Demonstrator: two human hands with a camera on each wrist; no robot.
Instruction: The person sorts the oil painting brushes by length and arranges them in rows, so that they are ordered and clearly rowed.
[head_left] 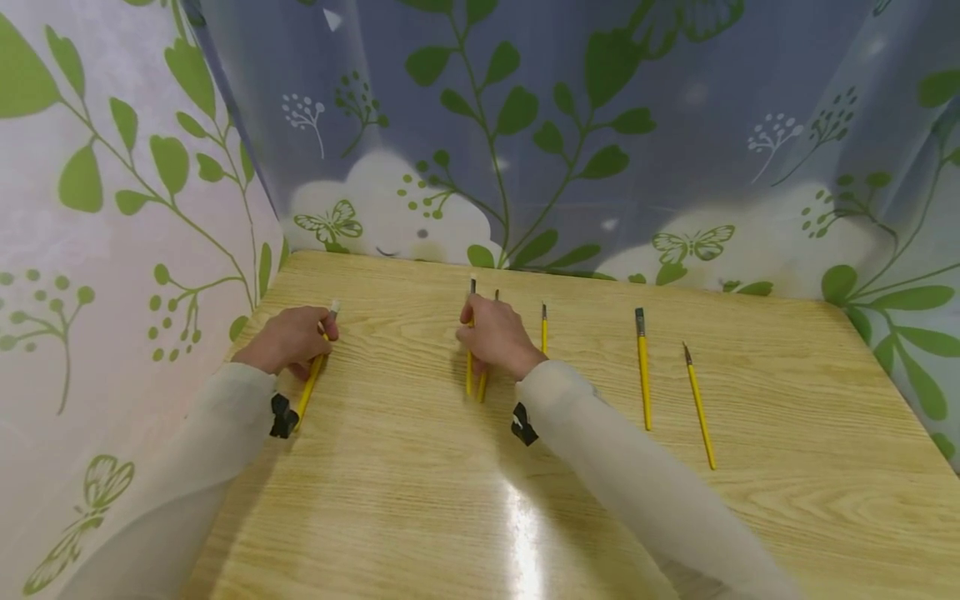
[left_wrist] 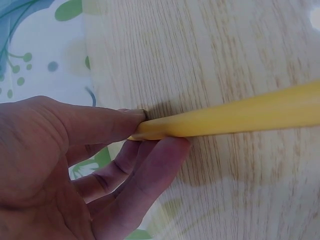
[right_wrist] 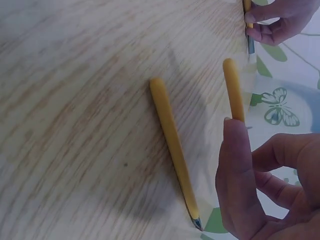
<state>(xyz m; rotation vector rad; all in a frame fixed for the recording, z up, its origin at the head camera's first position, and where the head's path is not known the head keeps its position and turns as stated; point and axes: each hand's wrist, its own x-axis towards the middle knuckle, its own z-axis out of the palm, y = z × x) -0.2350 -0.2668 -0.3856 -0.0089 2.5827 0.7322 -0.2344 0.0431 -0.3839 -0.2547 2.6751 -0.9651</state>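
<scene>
At the left side of the table, my left hand (head_left: pixel 296 337) pinches a yellow-handled paintbrush (head_left: pixel 311 385) with a white tip, its fingers around the upper part. The left wrist view shows the thumb and fingertips on its yellow handle. Near the middle, my right hand (head_left: pixel 498 333) holds another yellow paintbrush (right_wrist: pixel 233 90) between thumb and fingers, its rounded handle end sticking out. Right beside it a yellow paintbrush with a dark tip (right_wrist: pixel 172 145) lies on the table, partly covered by the right hand in the head view.
To the right of the right hand lie a thin paintbrush (head_left: pixel 544 329), a flat, wide-tipped paintbrush (head_left: pixel 643 375) and a pointed paintbrush (head_left: pixel 701 408), spaced apart. The wood-grain table (head_left: pixel 405 492) meets a leaf-patterned curtain (head_left: pixel 555 167) at the back and left.
</scene>
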